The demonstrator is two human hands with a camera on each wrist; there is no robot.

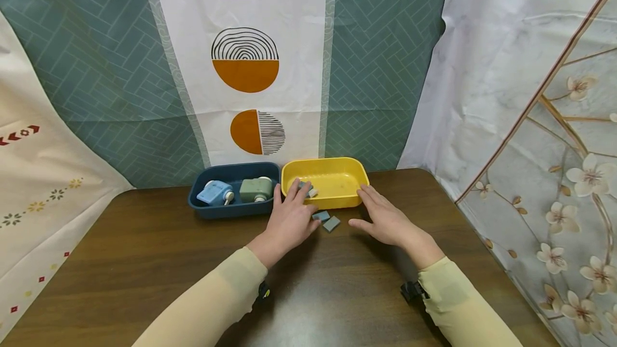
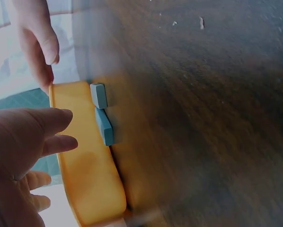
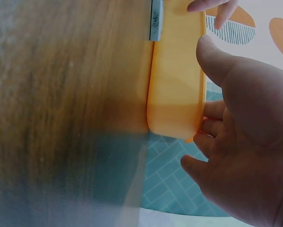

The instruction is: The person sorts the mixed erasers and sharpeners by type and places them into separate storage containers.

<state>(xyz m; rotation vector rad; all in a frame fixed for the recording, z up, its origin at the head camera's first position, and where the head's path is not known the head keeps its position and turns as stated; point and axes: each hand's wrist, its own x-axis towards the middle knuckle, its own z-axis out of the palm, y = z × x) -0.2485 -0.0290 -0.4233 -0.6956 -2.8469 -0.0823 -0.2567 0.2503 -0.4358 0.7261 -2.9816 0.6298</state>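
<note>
My left hand [image 1: 289, 218] reaches over the near left part of a yellow tray [image 1: 344, 182], fingers spread and loosely bent, nothing between them. Just past its fingertips, small blue-grey and whitish blocks [image 1: 313, 193] lie inside the tray, partly hidden by the fingers. My right hand [image 1: 387, 222] is at the tray's near right corner, fingers extended along the rim and thumb held apart. On the table between the hands, in front of the tray, are a blue block [image 1: 321, 216] and a grey-green block [image 1: 331, 224]; the left wrist view shows both close against the tray's wall.
A dark blue tray [image 1: 234, 210] stands left of the yellow one, holding a light blue bottle-like container [image 1: 212, 192] and a green one [image 1: 256, 189]. Both trays are near the back edge of the brown wooden table [image 1: 159, 261], in front of a patterned cloth [image 1: 385, 68].
</note>
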